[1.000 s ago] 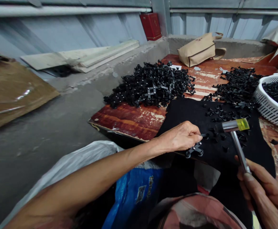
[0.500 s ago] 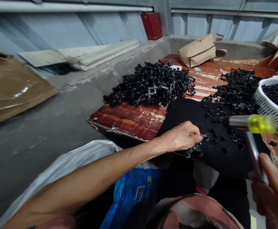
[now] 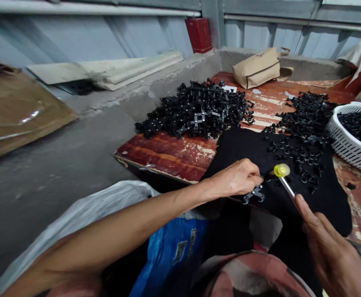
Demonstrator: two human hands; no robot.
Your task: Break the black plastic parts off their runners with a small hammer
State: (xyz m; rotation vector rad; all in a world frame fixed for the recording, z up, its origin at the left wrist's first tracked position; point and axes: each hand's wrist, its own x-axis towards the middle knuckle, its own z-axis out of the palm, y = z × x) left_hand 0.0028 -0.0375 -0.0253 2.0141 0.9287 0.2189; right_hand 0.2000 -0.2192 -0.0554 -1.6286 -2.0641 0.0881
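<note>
My left hand [image 3: 242, 177] is closed in a pinch on a black linkage piece [image 3: 254, 194], whose crossed arms and round ends stick out below the fingers on the black cloth [image 3: 233, 152]. Wrapped round the metal handle of a small mallet [image 3: 287, 187] is my right hand [image 3: 329, 239]. The mallet's yellow-ended head [image 3: 281, 170] is down close to the cloth, just right of my left fingertips. That head partly hides what lies under it. Several small black plugs [image 3: 304, 161] are scattered on the cloth beyond the mallet.
A big heap of black linkages [image 3: 199, 109] lies on the worn red board [image 3: 168, 156]. Farther right are another black heap [image 3: 310, 111] and a white basket [image 3: 350, 144] of black parts. A beige bag [image 3: 256, 68] rests at the back; a blue sack [image 3: 171, 243] is below.
My right hand has swung the mallet left and down, from raised at the right to close beside my left fingers. My left hand keeps its place and its pinch.
</note>
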